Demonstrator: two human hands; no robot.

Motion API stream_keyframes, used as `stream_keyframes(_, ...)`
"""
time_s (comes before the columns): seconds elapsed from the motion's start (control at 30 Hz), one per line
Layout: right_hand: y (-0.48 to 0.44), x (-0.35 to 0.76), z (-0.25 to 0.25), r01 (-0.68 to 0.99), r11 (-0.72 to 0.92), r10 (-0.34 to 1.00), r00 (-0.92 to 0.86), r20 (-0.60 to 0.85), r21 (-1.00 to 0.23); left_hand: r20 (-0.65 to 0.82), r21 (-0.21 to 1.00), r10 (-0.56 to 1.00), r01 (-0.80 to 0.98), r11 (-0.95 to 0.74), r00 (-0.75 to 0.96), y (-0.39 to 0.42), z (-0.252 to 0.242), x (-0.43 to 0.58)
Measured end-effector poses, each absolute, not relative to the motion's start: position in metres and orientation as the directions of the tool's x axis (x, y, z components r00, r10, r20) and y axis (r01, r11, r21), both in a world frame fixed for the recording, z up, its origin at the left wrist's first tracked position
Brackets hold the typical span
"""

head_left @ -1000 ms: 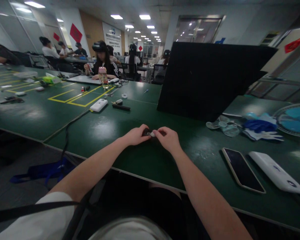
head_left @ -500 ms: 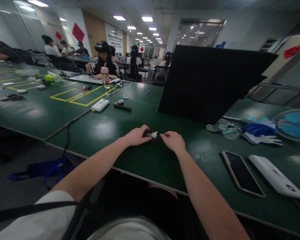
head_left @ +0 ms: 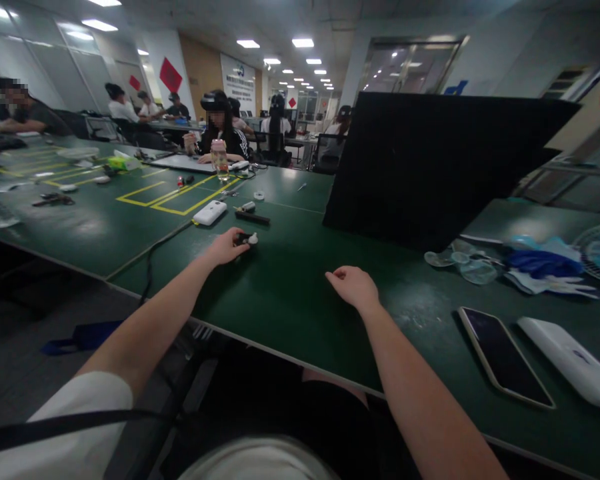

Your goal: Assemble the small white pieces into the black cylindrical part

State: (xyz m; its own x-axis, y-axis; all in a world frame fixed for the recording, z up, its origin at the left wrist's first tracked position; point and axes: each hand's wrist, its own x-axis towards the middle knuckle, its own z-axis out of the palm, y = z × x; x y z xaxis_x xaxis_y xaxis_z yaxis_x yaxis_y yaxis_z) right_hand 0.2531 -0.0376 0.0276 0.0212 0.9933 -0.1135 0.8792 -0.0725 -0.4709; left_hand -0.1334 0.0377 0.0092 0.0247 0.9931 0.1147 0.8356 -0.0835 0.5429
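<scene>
My left hand (head_left: 226, 247) is closed around a small dark object with a white knob-like end (head_left: 253, 238), low over the green table (head_left: 280, 307). The fingers cover most of this object, so its kind is unclear. Just beyond that hand lie a black bar (head_left: 253, 218) and a white power bank (head_left: 211, 213). My right hand (head_left: 355, 287) hovers at or just above the tabletop, well apart from the left. Its thumb and fingertips are pressed together; whatever is between them, if anything, is too small to make out.
A large black panel (head_left: 430, 167) leans at the back right. Right of my arm lie a phone (head_left: 505, 357), a white device (head_left: 570, 363) and blue-and-white gloves (head_left: 545, 263). A pink-lidded bottle (head_left: 220, 161) stands near a person (head_left: 225, 137) across the table.
My left hand has moved left and farther from me, carrying the small dark object with the white end. My right hand has stayed nearly where it was; the view has shifted slightly.
</scene>
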Motion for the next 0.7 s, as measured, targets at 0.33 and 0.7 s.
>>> stream_keyframes(0.33,-0.034,0.258,0.020,0.879,-0.044,0.996,0.004,-0.086,-0.475,0.389,0.236,0.921,0.969,-0.073,-0.025,0.029,0.017,-0.152)
stream_keyframes(0.7,-0.038,0.256,0.025,0.879,-0.032,0.995,-0.014,-0.094,-0.476,0.524,0.254,0.828,0.964,0.073,-0.201,0.028,0.014,-0.168)
